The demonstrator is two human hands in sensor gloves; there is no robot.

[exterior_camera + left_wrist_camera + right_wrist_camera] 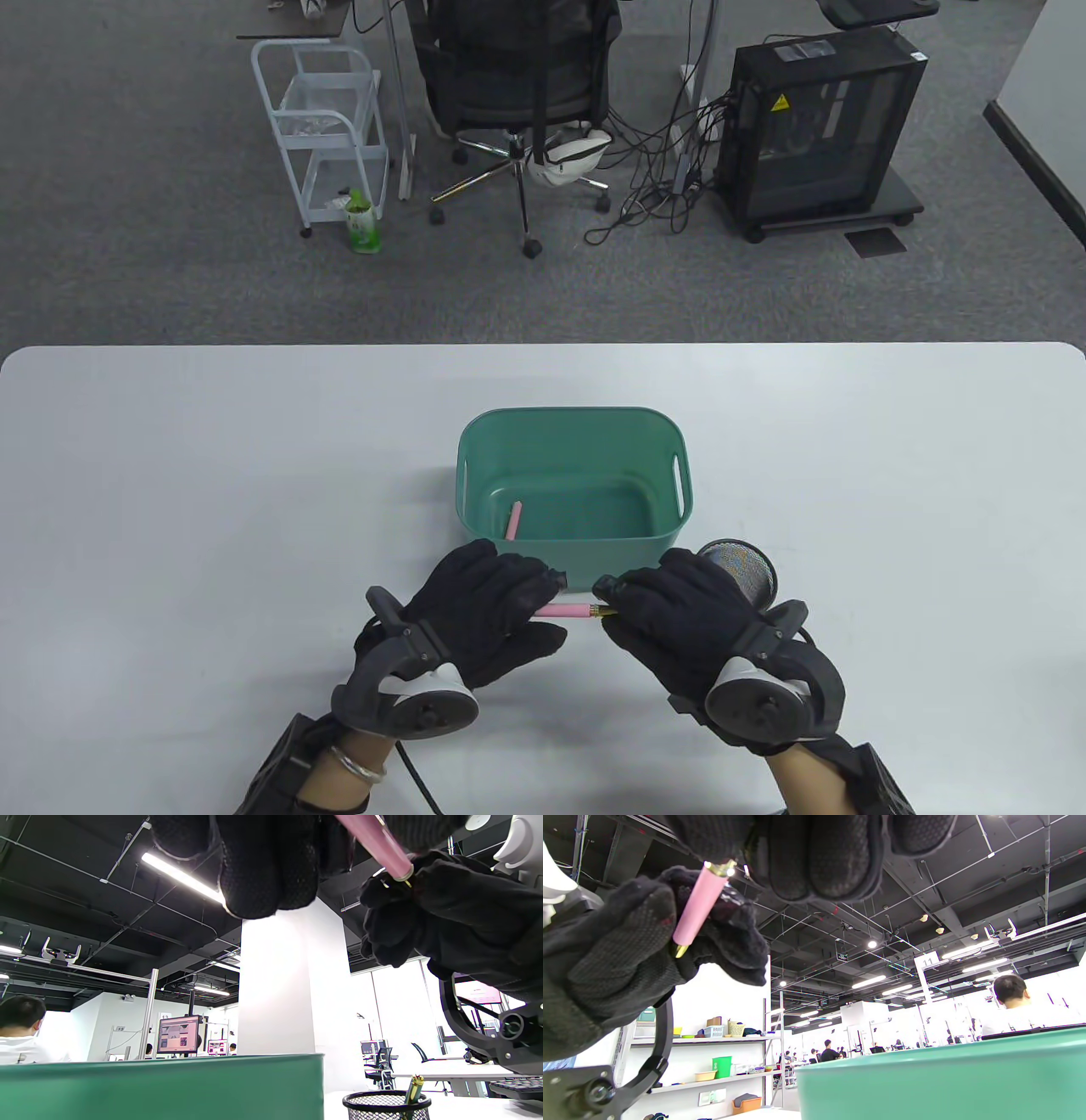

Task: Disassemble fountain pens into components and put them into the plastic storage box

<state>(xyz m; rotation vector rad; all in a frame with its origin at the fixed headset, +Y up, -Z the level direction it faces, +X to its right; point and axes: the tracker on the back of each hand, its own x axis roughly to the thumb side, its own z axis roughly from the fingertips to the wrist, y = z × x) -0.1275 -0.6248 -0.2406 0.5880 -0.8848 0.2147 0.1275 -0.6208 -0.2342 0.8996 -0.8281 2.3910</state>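
Note:
A pink fountain pen (567, 609) with gold trim lies level between both hands, just in front of the green plastic storage box (573, 420). My left hand (501, 598) grips its pink barrel (375, 842). My right hand (646, 598) pinches the gold end (721, 868) of the pen (696, 908). One pink pen part (512, 519) lies on the box floor at its left. Both hands hover close to the box's near wall.
A black mesh pen cup (745, 570) stands right of the box behind my right hand; it holds a gold-tipped pen (413, 1088). White table (212, 509) spreads on both sides. The box wall (946, 1082) fills the lower wrist views.

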